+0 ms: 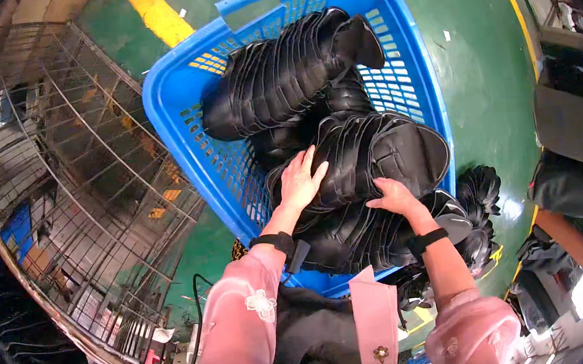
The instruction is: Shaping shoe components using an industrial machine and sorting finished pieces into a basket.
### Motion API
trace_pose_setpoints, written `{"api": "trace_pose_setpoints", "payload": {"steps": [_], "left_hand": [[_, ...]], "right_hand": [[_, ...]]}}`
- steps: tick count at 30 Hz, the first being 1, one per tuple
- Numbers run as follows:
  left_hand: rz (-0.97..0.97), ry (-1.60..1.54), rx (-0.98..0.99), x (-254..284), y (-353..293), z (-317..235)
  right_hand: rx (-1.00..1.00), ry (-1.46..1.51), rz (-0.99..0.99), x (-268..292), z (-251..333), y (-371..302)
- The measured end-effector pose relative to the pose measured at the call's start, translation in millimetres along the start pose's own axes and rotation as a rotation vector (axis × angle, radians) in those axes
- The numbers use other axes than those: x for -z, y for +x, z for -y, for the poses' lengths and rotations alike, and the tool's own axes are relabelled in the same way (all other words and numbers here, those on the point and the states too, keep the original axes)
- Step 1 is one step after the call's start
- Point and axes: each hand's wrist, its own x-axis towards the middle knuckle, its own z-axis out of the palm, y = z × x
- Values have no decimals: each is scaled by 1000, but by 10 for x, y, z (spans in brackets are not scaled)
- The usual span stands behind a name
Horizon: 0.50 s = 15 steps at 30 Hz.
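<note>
A bundle of nested black leather shoe uppers (346, 153) lies across the others in the blue plastic basket (418, 43). My left hand (299, 181) rests on its left end, fingers stretched and thumb apart. At its near right side my right hand (394, 197) grips the edge of the uppers, thumb toward the left; some fingertips are hidden. Another long bundle of black uppers (268, 79) lies slantwise at the far side of the basket. Below my hands, a further bundle of uppers (342, 241) fills the near side.
A wire mesh cage (72, 172) stands to the left of the basket. More black uppers (478, 192) are heaped outside the basket at right. The green floor (482, 78) carries yellow lines. Dark boards or padded pieces (572, 126) stand at far right.
</note>
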Motion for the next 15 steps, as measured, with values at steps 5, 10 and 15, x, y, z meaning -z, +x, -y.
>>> {"api": "trace_pose_setpoints", "payload": {"steps": [5, 10, 15], "left_hand": [[-245, -43, -28, 584, 115, 121], [-845, 92, 56, 1383, 443, 170], [-378, 70, 550, 1533, 1068, 402]], "right_hand": [[-125, 26, 98, 933, 575, 140], [48, 400, -315, 1151, 669, 891], [14, 822, -516, 949, 825, 1993]]}}
